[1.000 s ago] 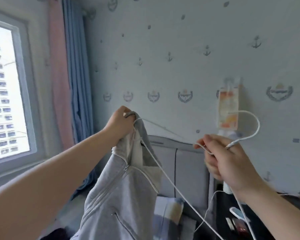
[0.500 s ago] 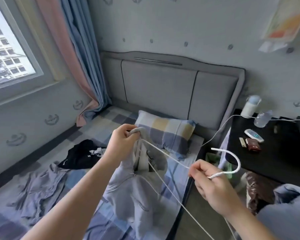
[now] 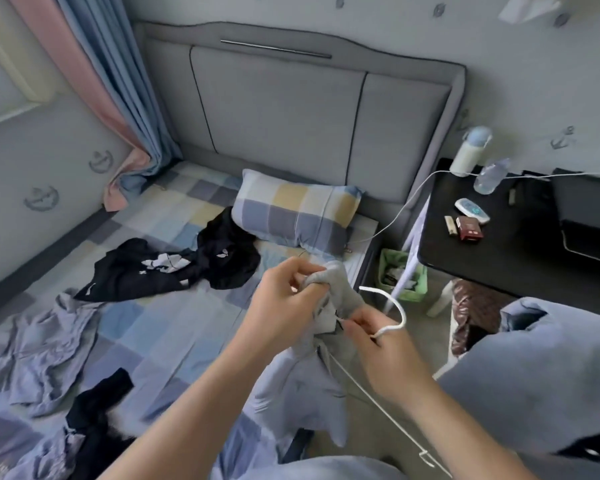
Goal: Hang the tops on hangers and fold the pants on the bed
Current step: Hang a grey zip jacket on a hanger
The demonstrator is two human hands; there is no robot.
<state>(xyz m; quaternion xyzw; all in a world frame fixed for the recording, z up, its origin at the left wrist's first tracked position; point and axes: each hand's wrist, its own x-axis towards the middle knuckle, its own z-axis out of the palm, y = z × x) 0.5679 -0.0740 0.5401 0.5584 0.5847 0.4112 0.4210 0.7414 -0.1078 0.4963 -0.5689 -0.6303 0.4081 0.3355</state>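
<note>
A light grey zip-up top (image 3: 302,382) hangs in front of me over the bed's right edge. My left hand (image 3: 288,299) grips its collar. My right hand (image 3: 378,344) holds a white hanger (image 3: 393,306) at the neck, its hook curling up to the right and one arm running down to the lower right. On the checked bed (image 3: 160,323) lie a black garment with white print (image 3: 173,268), a lilac-grey garment (image 3: 38,348) and another dark piece (image 3: 97,410).
A checked pillow (image 3: 298,209) leans on the grey headboard (image 3: 291,109). To the right a black side table (image 3: 499,237) carries bottles and small items. A green bin (image 3: 402,278) stands under it. Blue-grey fabric (image 3: 534,375) fills the lower right.
My view has dropped from the wall to the bed. Both hands came down and closer together, the right bringing the hanger up to the top's collar.
</note>
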